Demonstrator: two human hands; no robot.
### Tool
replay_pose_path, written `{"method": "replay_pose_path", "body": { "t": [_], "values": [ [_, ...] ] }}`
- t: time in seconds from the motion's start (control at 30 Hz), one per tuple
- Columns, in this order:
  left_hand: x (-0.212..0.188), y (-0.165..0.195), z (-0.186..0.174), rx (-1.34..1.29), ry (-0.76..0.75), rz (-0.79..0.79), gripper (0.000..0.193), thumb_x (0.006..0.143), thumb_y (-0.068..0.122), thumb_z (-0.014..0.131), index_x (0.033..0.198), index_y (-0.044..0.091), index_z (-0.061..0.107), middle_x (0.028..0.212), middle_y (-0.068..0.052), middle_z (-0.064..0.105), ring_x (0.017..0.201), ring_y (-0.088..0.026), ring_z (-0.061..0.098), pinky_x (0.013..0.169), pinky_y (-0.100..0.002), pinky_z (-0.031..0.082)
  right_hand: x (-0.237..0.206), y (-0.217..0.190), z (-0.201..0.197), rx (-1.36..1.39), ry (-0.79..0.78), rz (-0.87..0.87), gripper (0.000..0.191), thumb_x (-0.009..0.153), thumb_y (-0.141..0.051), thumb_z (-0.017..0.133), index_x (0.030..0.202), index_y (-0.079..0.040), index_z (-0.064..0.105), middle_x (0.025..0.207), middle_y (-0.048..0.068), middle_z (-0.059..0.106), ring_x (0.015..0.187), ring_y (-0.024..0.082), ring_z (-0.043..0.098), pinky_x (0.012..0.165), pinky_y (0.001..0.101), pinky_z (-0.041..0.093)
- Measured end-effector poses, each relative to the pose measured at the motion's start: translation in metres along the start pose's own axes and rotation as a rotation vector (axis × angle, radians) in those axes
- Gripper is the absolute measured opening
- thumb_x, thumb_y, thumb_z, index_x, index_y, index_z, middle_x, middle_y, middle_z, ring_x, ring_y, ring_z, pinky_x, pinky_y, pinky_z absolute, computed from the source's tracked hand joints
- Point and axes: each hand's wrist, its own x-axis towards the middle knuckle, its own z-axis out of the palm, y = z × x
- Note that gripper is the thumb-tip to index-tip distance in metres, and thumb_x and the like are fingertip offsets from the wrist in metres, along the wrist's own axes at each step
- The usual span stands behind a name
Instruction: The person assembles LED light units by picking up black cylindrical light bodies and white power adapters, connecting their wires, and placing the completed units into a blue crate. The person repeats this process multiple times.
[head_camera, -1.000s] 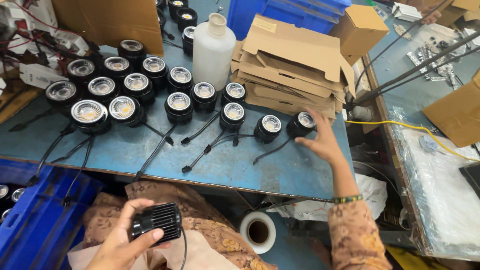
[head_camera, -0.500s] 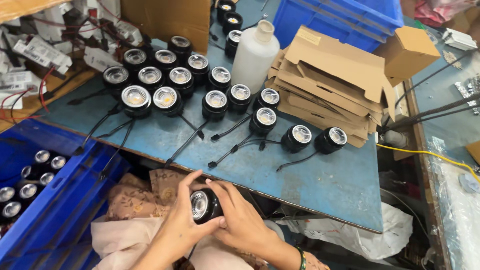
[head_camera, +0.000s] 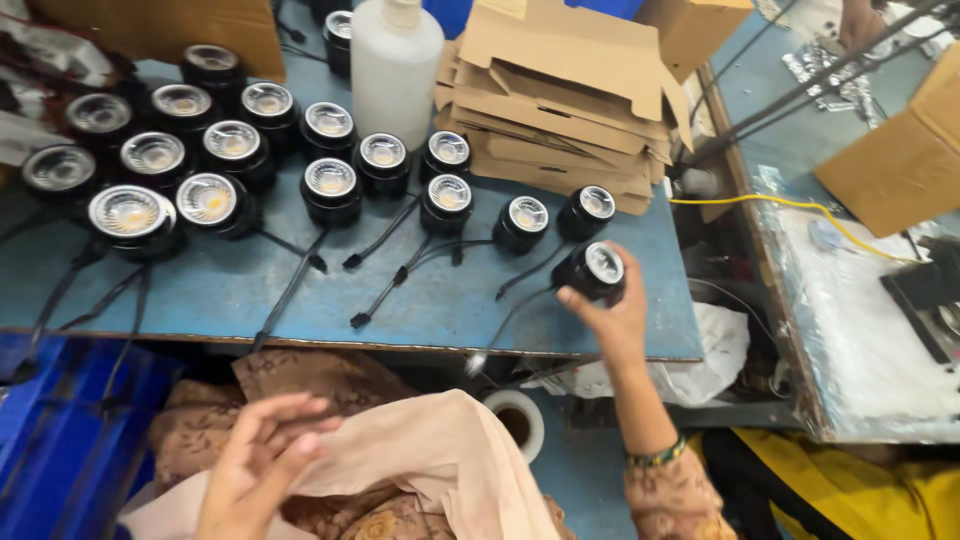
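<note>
Table (head_camera: 250, 290) first: we work at a blue metal top, and it serves as our landmark. On its far right part lies a stack of flattened cardboard boxes (head_camera: 570, 100), with a white plastic bottle (head_camera: 396, 60) just left of the stack. Across the table's left and middle stand rows of black round spot lamps (head_camera: 230, 150), lenses up, their thin black leads trailing toward the near edge. Below that near edge, a roll of tape (head_camera: 518, 422) sits beside a pale cloth (head_camera: 440, 460) on our lap.

Our right hand (head_camera: 612, 315) reaches over the table's near right corner and grips one black lamp (head_camera: 592, 268) round its body, fingers curled about the housing, lens tilted up; its lead (head_camera: 510, 320) hangs off the edge. Our left hand (head_camera: 258, 470) hovers low over the cloth, fingers loosely spread, holding nothing.

We judge the lamp compact, stiff and fairly weighty for its size, with a smooth housing. The glass front looks easy to mark or crack, so we take it by the ribbed sides, never by the lens or the lead.
</note>
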Motion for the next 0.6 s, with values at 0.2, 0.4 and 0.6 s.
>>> {"method": "replay_pose_path", "body": {
  "t": [0.2, 0.4, 0.6],
  "values": [
    [-0.031, -0.077, -0.076, 0.100, 0.142, -0.024, 0.045, 0.088, 0.000, 0.063, 0.132, 0.000, 0.054, 0.120, -0.019, 0.072, 0.111, -0.031, 0.072, 0.084, -0.042, 0.059, 0.038, 0.033, -0.032, -0.296, 0.100, -0.059, 0.078, 0.069, -0.004, 0.094, 0.136, -0.004, 0.053, 0.127, 0.008, 0.064, 0.117, 0.019, 0.064, 0.104, 0.0333, 0.052],
    [-0.039, -0.084, -0.072, 0.193, 0.191, -0.089, 0.044, 0.087, 0.002, 0.066, 0.130, 0.002, 0.058, 0.117, -0.017, 0.074, 0.109, -0.028, 0.073, 0.083, -0.040, 0.060, 0.058, 0.057, -0.057, -0.202, -0.083, -0.105, 0.085, 0.071, -0.006, 0.091, 0.143, -0.004, 0.045, 0.134, 0.009, 0.059, 0.125, 0.019, 0.060, 0.111, 0.0344, 0.049],
    [-0.027, -0.059, -0.004, 0.122, 0.108, -0.058, 0.037, 0.088, 0.019, 0.071, 0.123, 0.010, 0.064, 0.115, -0.005, 0.072, 0.104, -0.016, 0.070, 0.084, -0.031, 0.056, 0.079, 0.072, -0.051, -0.290, -0.099, -0.239, 0.083, 0.074, -0.013, 0.093, 0.142, -0.002, 0.047, 0.135, 0.010, 0.058, 0.127, 0.022, 0.058, 0.113, 0.0361, 0.047]
  ]
}}
